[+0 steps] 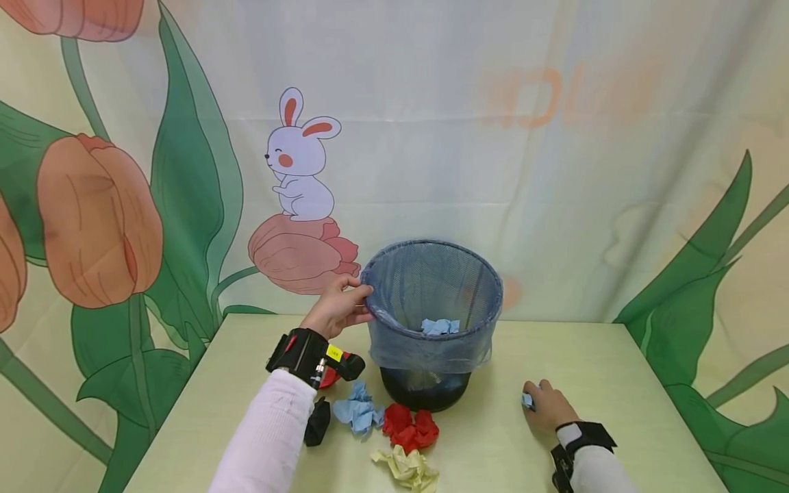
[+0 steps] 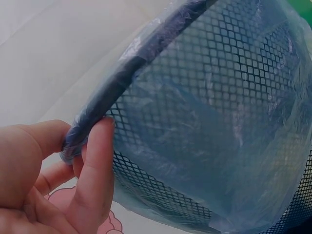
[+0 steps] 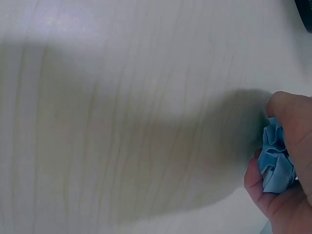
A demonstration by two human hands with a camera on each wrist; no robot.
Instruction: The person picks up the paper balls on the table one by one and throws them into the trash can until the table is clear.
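A black mesh waste bin (image 1: pixel 425 394) stands on the table, lined with a translucent blue plastic bag (image 1: pixel 403 350) folded over its rim. My left hand (image 1: pixel 337 308) pinches the left side of that rim; the left wrist view shows thumb and fingers on either side of the bagged edge (image 2: pixel 114 87). Inside the bin a crumpled light-blue paper (image 1: pixel 440 327) is visible. To the right of the bin, low over the table, my right hand (image 1: pixel 550 411) grips a crumpled blue paper ball (image 3: pixel 277 168), partly hidden by the fingers.
In front of the bin lie a blue paper ball (image 1: pixel 357 409), a red one (image 1: pixel 409 428), a yellow one (image 1: pixel 408 470) and a black one (image 1: pixel 317 422). Another red piece (image 1: pixel 329 376) is partly hidden by the left wrist camera. A printed curtain (image 1: pixel 555 171) hangs behind the table (image 1: pixel 493 452).
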